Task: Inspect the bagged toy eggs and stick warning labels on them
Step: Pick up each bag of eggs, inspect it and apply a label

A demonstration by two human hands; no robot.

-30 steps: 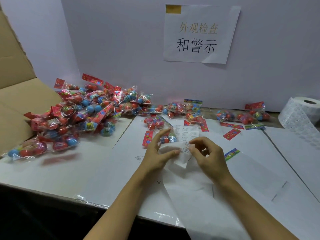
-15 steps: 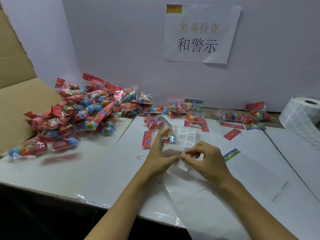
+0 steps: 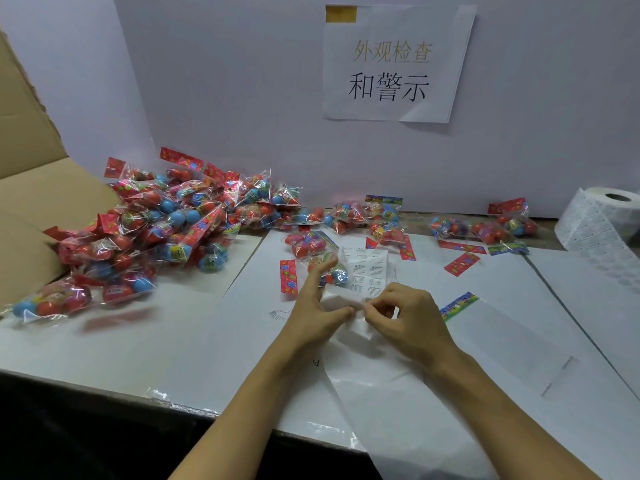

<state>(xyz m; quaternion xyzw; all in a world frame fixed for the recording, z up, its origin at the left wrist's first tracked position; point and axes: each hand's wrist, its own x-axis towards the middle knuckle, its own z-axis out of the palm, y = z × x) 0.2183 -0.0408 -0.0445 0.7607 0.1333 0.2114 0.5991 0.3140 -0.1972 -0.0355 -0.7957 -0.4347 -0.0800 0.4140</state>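
A strip of white warning labels (image 3: 367, 268) on backing paper lies at the table's middle and hangs toward me. My left hand (image 3: 317, 308) holds the strip, thumb pressed on its folded edge, fingers stretched out over a bagged toy egg pack (image 3: 332, 271). My right hand (image 3: 403, 315) pinches the strip's edge right beside the left thumb, fingers curled. A big heap of bagged red and blue toy eggs (image 3: 166, 223) lies at the left. A few more bags (image 3: 485, 228) sit at the back right.
An open cardboard box flap (image 3: 31, 188) stands at the far left. A roll of labels (image 3: 602, 223) sits at the right edge. White paper sheets (image 3: 519, 327) cover the table. A paper sign (image 3: 394, 64) hangs on the back wall.
My right hand has moved left and closed in on the left thumb, now pinching the strip's edge. The left hand has stayed in place.
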